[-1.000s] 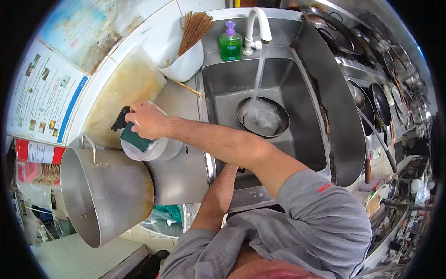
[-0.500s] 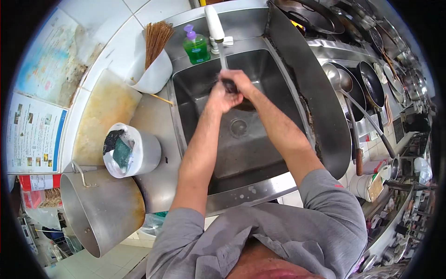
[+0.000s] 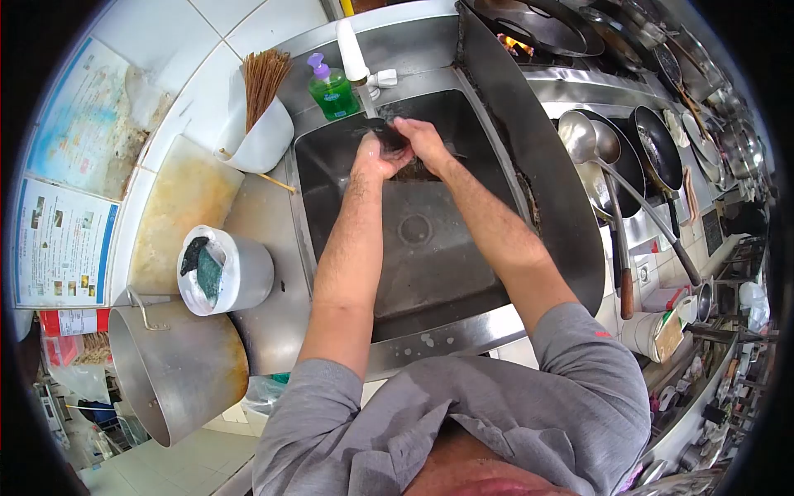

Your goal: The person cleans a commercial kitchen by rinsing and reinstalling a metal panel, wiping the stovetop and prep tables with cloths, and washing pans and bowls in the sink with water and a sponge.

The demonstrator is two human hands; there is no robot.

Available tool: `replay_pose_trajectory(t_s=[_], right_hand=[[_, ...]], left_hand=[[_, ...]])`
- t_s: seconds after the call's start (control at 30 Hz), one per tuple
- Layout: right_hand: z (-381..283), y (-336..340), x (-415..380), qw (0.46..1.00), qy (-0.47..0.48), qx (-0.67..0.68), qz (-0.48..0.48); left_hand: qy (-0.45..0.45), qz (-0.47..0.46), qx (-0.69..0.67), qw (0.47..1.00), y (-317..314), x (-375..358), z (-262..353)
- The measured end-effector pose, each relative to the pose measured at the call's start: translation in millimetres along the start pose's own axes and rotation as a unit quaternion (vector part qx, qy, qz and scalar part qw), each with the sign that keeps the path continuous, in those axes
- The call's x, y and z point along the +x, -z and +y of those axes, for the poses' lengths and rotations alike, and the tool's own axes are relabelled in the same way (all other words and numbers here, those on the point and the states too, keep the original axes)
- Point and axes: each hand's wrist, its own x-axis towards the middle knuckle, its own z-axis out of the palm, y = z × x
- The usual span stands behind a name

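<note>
Dark pan (image 3: 387, 135), one: sits between the two hands, beneath the tap (image 3: 352, 54). Left hand (image 3: 375, 160): curled, grips the pan's left side. Right hand (image 3: 424, 143): curled, grips its right side. Sink (image 3: 442, 281), one: lies below both hands.

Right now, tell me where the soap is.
In the head view, the soap stands by the far left corner of the sink, between the tap on its right and the sticks on its left.
</note>
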Motion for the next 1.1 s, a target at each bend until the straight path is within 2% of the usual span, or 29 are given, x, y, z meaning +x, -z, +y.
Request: replay_pose_trajectory(t_s=[0.03, 0.07, 0.17, 0.2, 0.23, 0.27, 0.3, 0.33, 0.4, 0.43, 0.47, 0.5, 0.53, 0.6, 0.67, 0.7, 0.73, 0.77, 0.8, 0.87, 0.9, 0.93, 0.97, 1.0, 1.03, 1.1], right_hand=[[12.2, 2.5, -2.8, 0.999, 0.032, -0.032, 0.021], [18.5, 4.2, -10.9, 0.998, 0.036, -0.031, 0.031], [60.0, 17.5, -20.3, 0.994, -0.025, -0.021, 0.106], [71.8, 21.7, -22.7, 0.994, -0.026, -0.020, 0.105], [82.1, 26.5, -25.7, 0.992, -0.036, -0.060, 0.102], [86.6, 30.4, -29.1, 0.989, -0.045, -0.102, 0.100], [88.8, 27.2, -38.4, 0.987, -0.073, -0.082, 0.118], [97.5, 30.9, -46.0, 0.988, -0.092, -0.081, 0.090], [129.6, 39.3, -68.4, 0.987, -0.123, -0.079, 0.061], [143.9, 45.3, -83.0, 0.966, -0.134, -0.222, -0.005], [155.7, 53.4, -86.8, 0.922, -0.134, -0.357, -0.071], [177.6, 65.8, -87.8, 0.884, -0.134, -0.437, -0.102], [193.7, 80.0, -88.7, 0.838, -0.133, -0.513, -0.131], [196.4, 102.8, -78.7, 0.774, -0.252, -0.561, -0.150], [186.4, 103.0, -65.3, 0.834, -0.207, -0.512, 0.012], [199.0, 104.0, -35.7, 0.889, -0.202, -0.393, 0.121], [182.4, 92.0, -23.0, 0.921, -0.226, -0.261, 0.181], [164.3, 79.3, -10.8, 0.931, -0.235, -0.126, 0.250], [111.4, 51.1, -13.9, 0.923, -0.277, 0.013, 0.266], [102.6, 23.4, 10.7, 0.945, -0.271, 0.000, 0.184], [91.4, -4.7, 4.6, 0.957, -0.226, -0.034, 0.180], [88.3, -26.1, 0.0, 0.961, -0.220, -0.142, 0.092], [122.8, -48.7, 1.9, 0.919, -0.040, -0.384, 0.076], [103.9, -74.1, -32.5, 0.906, -0.071, -0.416, 0.037], [91.9, -88.4, -66.5, 0.914, -0.025, -0.404, -0.011], [84.4, -87.0, -121.6, 0.805, 0.140, -0.555, -0.157]], left_hand=[[-0.001, 0.001, -0.001, 1.000, 7.8, -0.4, -10.2], [0.006, 0.007, -0.080, 0.997, 17.2, -4.3, -25.3], [0.078, 0.050, -0.291, 0.952, 38.5, -29.0, -90.2], [0.049, -0.053, -0.035, 0.997, 64.3, -23.0, -119.5], [0.019, -0.152, 0.224, 0.963, 86.7, -20.2, -147.3], [0.087, -0.127, 0.126, 0.980, 89.7, -34.6, -170.4], [0.155, -0.103, 0.028, 0.982, 89.0, -44.1, -185.7], [0.159, -0.108, 0.029, 0.981, 89.4, -50.2, -185.9], [0.232, -0.052, -0.034, 0.971, 95.9, -75.3, -181.4], [0.235, -0.045, -0.038, 0.970, 97.5, -93.2, -183.8], [0.206, -0.028, 0.047, 0.977, 94.0, -110.9, -179.2], [0.176, -0.009, 0.132, 0.975, 97.6, -125.4, -177.5], [0.179, -0.031, 0.142, 0.973, 112.3, -130.1, -183.1], [0.156, -0.019, 0.196, 0.968, 98.9, -166.8, -170.0], [0.133, -0.006, 0.250, 0.959, 91.0, -196.6, -165.3], [0.129, -0.019, 0.250, 0.959, 91.2, -206.9, -166.3], [0.122, -0.033, 0.250, 0.960, 91.9, -212.7, -167.6], [0.121, -0.031, 0.253, 0.959, 94.9, -216.2, -171.2], [0.128, -0.034, 0.272, 0.953, 98.9, -218.8, -176.0], [0.134, -0.042, 0.294, 0.946, 98.6, -222.7, -175.1], [0.135, -0.041, 0.294, 0.945, 99.0, -221.8, -174.6], [0.136, -0.025, 0.300, 0.944, 99.5, -218.6, -173.5], [0.134, -0.010, 0.308, 0.942, 99.4, -213.6, -170.6], [0.130, -0.012, 0.307, 0.943, 100.9, -209.6, -166.0], [0.132, -0.014, 0.267, 0.955, 105.1, -208.3, -161.3], [0.134, -0.017, 0.224, 0.965, 113.1, -208.1, -153.4]])
